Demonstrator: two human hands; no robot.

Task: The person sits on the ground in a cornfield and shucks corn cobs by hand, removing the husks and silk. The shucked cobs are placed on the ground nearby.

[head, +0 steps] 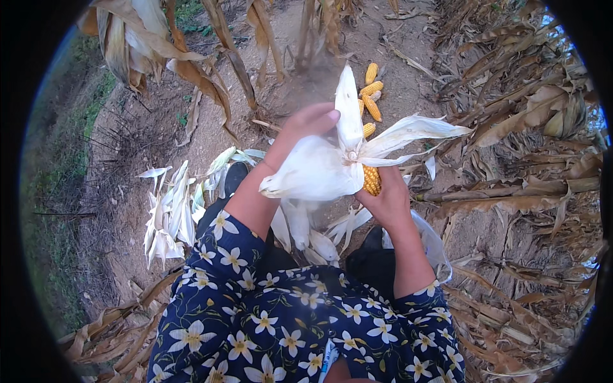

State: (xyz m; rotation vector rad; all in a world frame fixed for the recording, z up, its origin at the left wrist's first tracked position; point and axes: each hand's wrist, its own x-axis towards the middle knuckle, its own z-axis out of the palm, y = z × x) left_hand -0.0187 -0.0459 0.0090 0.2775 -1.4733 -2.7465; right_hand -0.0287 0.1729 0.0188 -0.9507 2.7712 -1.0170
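My right hand (389, 195) grips an ear of yellow corn (371, 180) whose pale husk (316, 170) is peeled back and spread out like petals from its base. Behind one upright husk leaf (348, 110) is my left hand (313, 118), thumb against the leaf's edge; its fingers are partly hidden, so whether it pinches the leaf is unclear. Several bare yellow corn cobs (371, 106) lie on the soil beyond the husk. Between my feet, below the held ear, are more pale husks (299, 225), some perhaps still around ears.
A pile of stripped husks (170, 215) lies at the left by my shoe (235, 178). Dry corn stalks (234, 62) stand ahead, and more dry stalks and leaves (517, 191) crowd the right side. A clear plastic bag (433, 244) sits beside my right forearm.
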